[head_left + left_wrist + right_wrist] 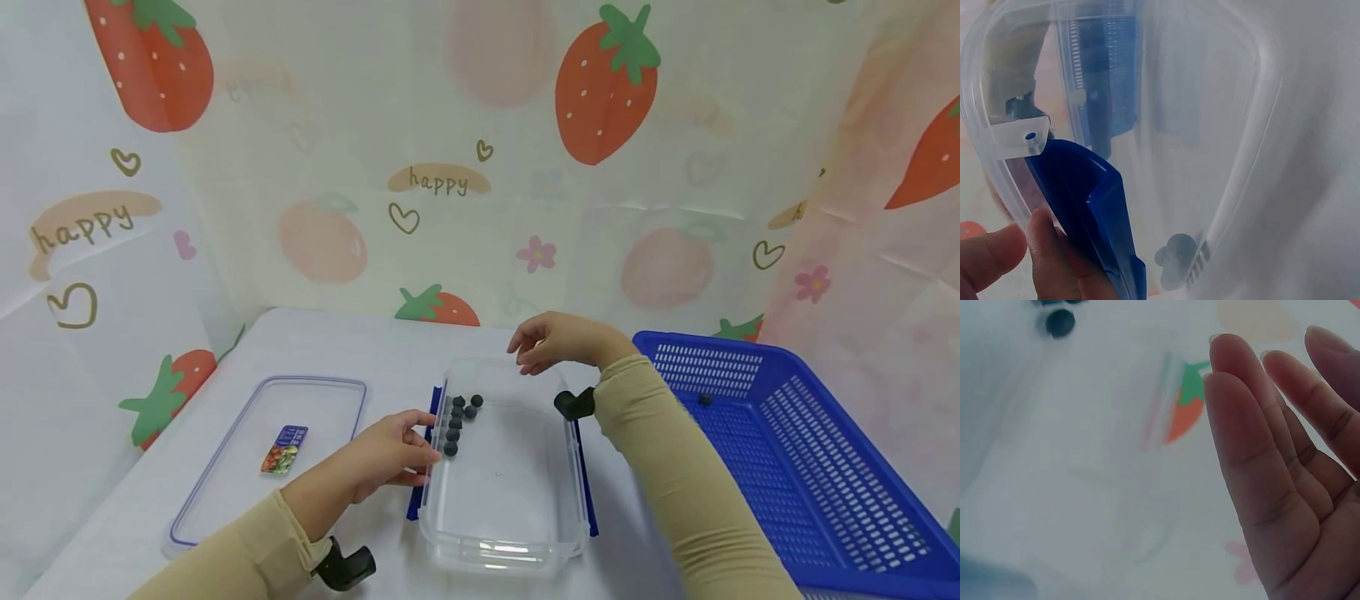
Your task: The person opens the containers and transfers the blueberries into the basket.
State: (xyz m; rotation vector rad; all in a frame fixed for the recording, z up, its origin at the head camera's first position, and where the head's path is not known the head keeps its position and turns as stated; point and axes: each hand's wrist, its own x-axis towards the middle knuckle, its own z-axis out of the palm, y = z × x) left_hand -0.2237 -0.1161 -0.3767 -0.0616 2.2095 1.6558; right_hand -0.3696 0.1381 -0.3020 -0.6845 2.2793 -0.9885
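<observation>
A clear plastic box (pixel 502 483) with blue side latches (pixel 585 483) stands in front of me. Several small dark balls, blueberry-like (pixel 454 423), lie along its left side; they show through the wall as dark round shapes (pixel 1177 257) in the left wrist view. My left hand (pixel 386 457) grips the box's left rim, its fingers beside the blue latch (pixel 1088 200). Over the far right end of the box hovers my right hand (pixel 558 340), fingers loosely bent. Nothing shows between those fingers (pixel 1244 444) in the right wrist view.
On the left lies a clear lid (pixel 225 475) with a blue-purple edge and a colourful label (pixel 285 450). At the right stands a blue perforated basket (pixel 795 467) with one dark ball (pixel 705 399) in it. A strawberry-print cloth (pixel 450 250) hangs behind the white table.
</observation>
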